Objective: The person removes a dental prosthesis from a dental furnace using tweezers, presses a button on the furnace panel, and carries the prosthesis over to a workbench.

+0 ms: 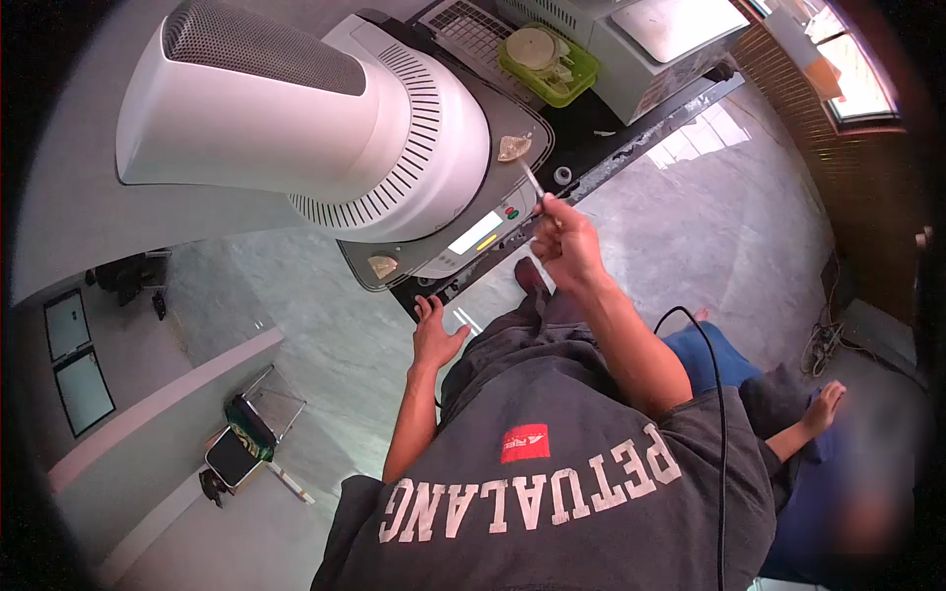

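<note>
My right hand is closed around a thin light-coloured tool, whose far end points at a small tan piece on the grey top of a machine. My left hand has its fingers apart at the edge of the dark counter, holding nothing. Near it, a second tan piece lies on the machine's front left corner. The large white machine has a display and buttons on its front. A small white round item stands on the counter beside my right hand.
Behind the machine are a green basket with pale items and a grey box-shaped device. Another person is low at the right, one hand raised. A black cable crosses my shirt. A chair stands at lower left.
</note>
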Demonstrator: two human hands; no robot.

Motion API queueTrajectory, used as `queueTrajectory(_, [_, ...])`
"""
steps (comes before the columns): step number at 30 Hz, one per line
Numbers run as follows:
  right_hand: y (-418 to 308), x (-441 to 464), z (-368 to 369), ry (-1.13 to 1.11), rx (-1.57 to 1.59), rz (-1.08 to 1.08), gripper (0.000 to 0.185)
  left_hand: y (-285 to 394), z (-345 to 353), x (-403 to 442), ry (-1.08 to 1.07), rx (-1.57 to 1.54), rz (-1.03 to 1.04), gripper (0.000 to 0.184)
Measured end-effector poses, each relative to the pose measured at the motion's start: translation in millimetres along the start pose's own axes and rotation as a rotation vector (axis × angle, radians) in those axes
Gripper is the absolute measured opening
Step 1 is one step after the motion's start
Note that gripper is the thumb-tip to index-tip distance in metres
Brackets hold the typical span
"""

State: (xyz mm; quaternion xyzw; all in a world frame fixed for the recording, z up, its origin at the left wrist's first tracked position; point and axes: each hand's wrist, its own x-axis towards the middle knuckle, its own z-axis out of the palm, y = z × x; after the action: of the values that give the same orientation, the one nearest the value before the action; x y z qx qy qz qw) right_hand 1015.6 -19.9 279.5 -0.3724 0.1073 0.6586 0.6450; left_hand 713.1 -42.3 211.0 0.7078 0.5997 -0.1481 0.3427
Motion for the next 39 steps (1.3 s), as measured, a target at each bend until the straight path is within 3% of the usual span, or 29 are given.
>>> queueTrajectory(13, [-6.0,-3.5,6.5,0.045,0.032,-0.068,0.023,0.3,0.7,-0.5,0.009,-0.012,0.004,0.098])
queueTrajectory(25, [-1.1,-3.0,-7.1,0.038,-0.073,0.001,0.022,-12.5,11.1,2.9,0.083,-0.063,0.048,0.093])
queueTrajectory(29, [-11.5,-9.8,0.8,-0.078,-0.064,0.003,0.021,-17.7,11.1,-5.1,0.162,-0.215,0.055,0.088])
queueTrajectory(38, [-17.1,-18.6,5.9,-0.136,-0.131,0.104,0.022,-2.2,28.2,-55.7,0.577,-0.523,0.106,0.055])
queueTrajectory(39, [-16.7,-20.2,8.3,-0.144,-0.145,0.11,0.022,0.8,32.0,-57.8,0.552,-0.721,0.051,0.052])
